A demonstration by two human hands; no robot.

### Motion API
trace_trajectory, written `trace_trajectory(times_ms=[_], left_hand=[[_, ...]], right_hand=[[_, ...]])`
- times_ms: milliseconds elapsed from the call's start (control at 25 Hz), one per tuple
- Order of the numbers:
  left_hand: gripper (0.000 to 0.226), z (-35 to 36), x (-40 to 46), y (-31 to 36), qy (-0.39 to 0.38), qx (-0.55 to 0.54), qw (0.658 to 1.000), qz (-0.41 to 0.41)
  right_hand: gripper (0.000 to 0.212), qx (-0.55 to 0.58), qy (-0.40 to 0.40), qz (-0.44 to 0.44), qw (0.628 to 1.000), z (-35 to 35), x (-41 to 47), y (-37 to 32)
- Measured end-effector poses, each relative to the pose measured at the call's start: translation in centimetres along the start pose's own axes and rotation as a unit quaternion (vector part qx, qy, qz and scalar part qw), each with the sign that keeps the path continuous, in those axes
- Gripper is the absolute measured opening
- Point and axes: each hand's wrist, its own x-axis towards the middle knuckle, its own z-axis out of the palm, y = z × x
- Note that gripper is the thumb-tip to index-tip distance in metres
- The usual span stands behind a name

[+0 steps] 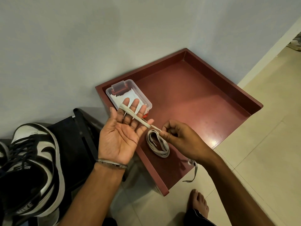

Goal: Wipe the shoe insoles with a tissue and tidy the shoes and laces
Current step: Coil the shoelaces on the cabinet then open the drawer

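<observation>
My left hand (121,136) is held palm up with fingers spread, and a pale grey shoelace (138,119) is wound around its fingers. My right hand (177,139) pinches the free end of that lace just right of the little finger. Below the hands a second grey lace (158,145) lies coiled on the red tray (195,98). A clear plastic box (128,95) with white tissue inside stands at the tray's far left corner. Two black and white sneakers (32,168) rest on a dark rack at the left.
A grey wall rises behind the tray. A loose lace end (193,172) hangs over the tray's near edge onto the cream tiled floor. My bare foot (197,204) is on the tiles at the bottom. The dark rack (78,141) stands between sneakers and tray.
</observation>
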Motion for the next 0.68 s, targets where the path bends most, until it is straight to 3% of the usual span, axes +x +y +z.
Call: trace_trajectory(times_ms=[240,400,520,680], left_hand=[[0.05,-0.2,0.2,-0.2,0.006,0.025,0.999,0.022],[0.053,0.2,-0.2,-0.7,-0.023,0.212,0.976,0.053],[0.046,0.2,-0.6,-1.9,-0.055,0.426,0.898,0.091],[0.027,-0.8,-0.5,-3.2,-0.102,0.639,0.749,0.144]], right_hand=[[0.032,0.014,-0.051,0.015,0.998,0.2,0.0,-0.5],[0.043,0.102,-0.046,-0.011,0.994,0.0,-0.4,-1.3],[0.041,0.184,0.012,-0.036,0.982,-0.5,-0.4,-1.6],[0.034,0.239,0.091,-0.083,0.963,-1.1,-0.2,-1.7]])
